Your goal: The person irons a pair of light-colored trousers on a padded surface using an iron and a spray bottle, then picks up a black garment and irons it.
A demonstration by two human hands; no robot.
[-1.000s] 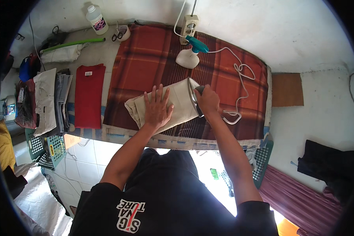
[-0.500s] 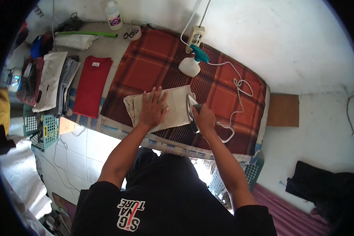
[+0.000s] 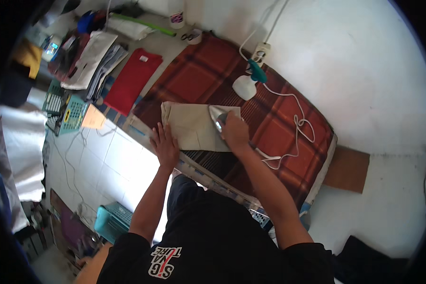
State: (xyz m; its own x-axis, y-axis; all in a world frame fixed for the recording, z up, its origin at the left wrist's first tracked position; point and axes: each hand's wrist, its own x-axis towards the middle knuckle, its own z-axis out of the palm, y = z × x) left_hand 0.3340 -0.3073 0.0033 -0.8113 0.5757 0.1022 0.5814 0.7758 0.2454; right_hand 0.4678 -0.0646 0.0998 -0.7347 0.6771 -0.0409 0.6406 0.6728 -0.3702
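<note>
A folded beige garment (image 3: 189, 127) lies on a red-and-black plaid cloth. My right hand (image 3: 235, 131) is wrapped round the handle of a clothes iron (image 3: 216, 115), which rests on the right part of the garment. At the garment's lower left corner, my left hand (image 3: 166, 147) lies with its fingers stretched out, touching the edge. The iron's white cord (image 3: 288, 156) loops over the cloth at the right. Behind the garment stands a white spray bottle (image 3: 244, 88) with a teal head.
The plaid cloth (image 3: 175, 78) covers the table. Leftward lie a folded red shirt (image 3: 133, 80), stacked folded clothes (image 3: 92, 61), scissors (image 3: 189, 36) beside a tape roll, and green baskets (image 3: 73, 113). A power strip (image 3: 261, 52) leans by the wall. Brown cardboard (image 3: 348, 169) is at the right.
My left hand has slid from on top of the garment to its lower left corner. The iron has moved left onto the garment, now lying squarer. The head view has turned.
</note>
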